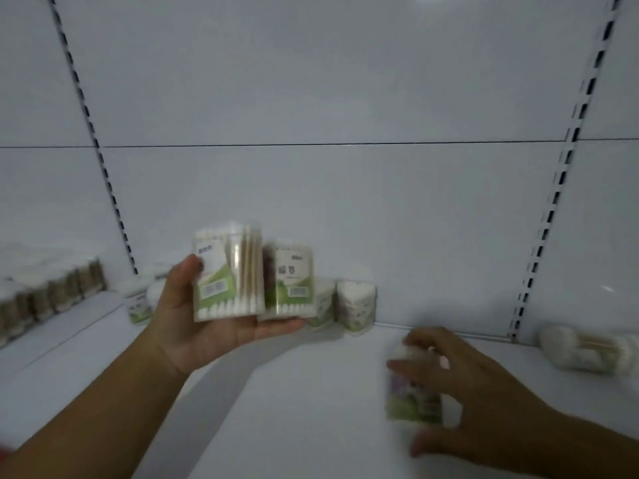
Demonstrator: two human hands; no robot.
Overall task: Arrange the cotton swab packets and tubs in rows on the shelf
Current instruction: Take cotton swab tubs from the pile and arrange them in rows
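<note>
Left hand (193,326) is cupping two upright tubs: front tub (228,274) with the thumb on its left wall, second tub (289,281) sitting on the fingertips just behind and to the right. Palm is up and half open, more a cradle than a clamp. Both long axes are vertical, swab heads up.

Right hand (460,385) is closing around a third tub (413,392) standing on the shelf (311,392), fingers spread over its top and right side, thumb low in front. Heavy motion blur, so I can't tell whether it is fully gripped or only touched.

Key relation: the existing row is standing along the back wall, ending at the heart-shaped tub (356,311), with another pale tub (323,307) touching its left. Free space is running rightward from there. That slot is lying up and left of the right hand, and just right of the left hand's load, so the left is nearer by my read.

One packet (587,350) is lying on its side at far right, long axis horizontal, nearer the right hand and not yet stood up. More stock (52,295) is lined up on the neighbouring shelf at left.
</note>
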